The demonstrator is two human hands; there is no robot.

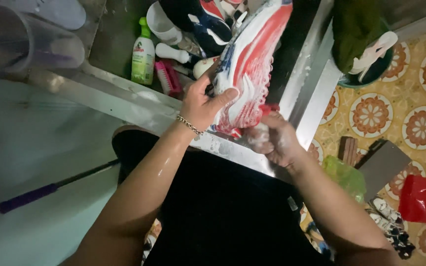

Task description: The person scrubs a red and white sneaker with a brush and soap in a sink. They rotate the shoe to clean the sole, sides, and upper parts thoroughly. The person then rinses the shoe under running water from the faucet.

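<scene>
Hands x2: left hand (200,106) & right hand (274,140), 1 soapy shoe (250,64)

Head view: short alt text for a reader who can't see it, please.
A person's left hand holds a soapy red-and-white shoe over a metal sink edge, while the sudsy right hand works at its lower end. A green bottle and pink brush lie in the sink.

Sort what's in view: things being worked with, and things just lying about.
In use: left hand holding the soapy red-and-white shoe; right hand with a red brush.

Lying about: green bottle, pink brush, red container, purple-handled stick.
</scene>
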